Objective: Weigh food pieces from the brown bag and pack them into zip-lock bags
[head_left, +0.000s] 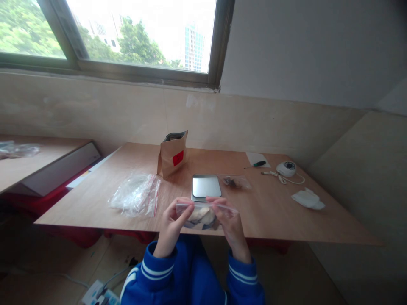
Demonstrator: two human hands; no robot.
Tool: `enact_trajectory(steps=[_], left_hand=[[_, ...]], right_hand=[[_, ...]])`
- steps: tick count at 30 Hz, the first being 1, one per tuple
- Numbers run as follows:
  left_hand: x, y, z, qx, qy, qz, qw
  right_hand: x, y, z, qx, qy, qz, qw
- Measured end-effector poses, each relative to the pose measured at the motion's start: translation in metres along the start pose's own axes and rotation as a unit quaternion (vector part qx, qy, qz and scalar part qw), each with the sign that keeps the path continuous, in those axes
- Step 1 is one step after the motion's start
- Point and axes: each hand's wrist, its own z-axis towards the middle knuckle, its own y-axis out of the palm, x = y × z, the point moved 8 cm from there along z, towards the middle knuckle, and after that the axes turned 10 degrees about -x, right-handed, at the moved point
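Note:
Between my two hands is a clear zip bag (203, 218) with pale and dark pieces inside, held up at the table's front edge. My left hand (174, 218) pinches the bag's top edge at the left, thumb against fingers. On the other side my right hand (227, 218) grips the same top edge. Just beyond the bag lies a small flat scale (206, 186) with a shiny plate. To its right is another clear bag (241, 182) with dark bits in it. Whether the held bag's seal is closed, I cannot tell.
A brown paper pouch (171, 159) with a red label stands open at the back. Several empty clear bags (136, 195) are piled at left. On the right are a screwdriver (259, 164) on white paper, a white dome camera (286, 168) with its cable, and a white crumpled cloth or tissue (308, 199).

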Motion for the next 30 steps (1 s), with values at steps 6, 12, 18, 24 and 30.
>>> enact_trajectory(steps=[6,12,18,24,30], left_hand=[[0.001,-0.004,-0.002,0.053,-0.007,0.017,0.998],[0.005,0.003,-0.003,0.034,-0.009,0.021,0.999],[0.003,0.014,0.0,-0.012,-0.049,-0.009,0.999],[0.004,0.011,0.001,0.006,-0.032,0.032,0.999],[0.001,0.01,0.002,0.012,-0.027,0.042,0.999]], right_hand=[[-0.006,0.002,0.002,0.003,-0.026,-0.019,0.999],[-0.011,-0.003,0.001,0.035,-0.049,-0.032,0.998],[-0.007,-0.003,0.0,0.031,-0.028,-0.032,0.999],[-0.003,0.007,0.002,-0.01,0.01,-0.01,1.0],[-0.004,0.008,0.004,0.019,0.013,-0.019,1.0]])
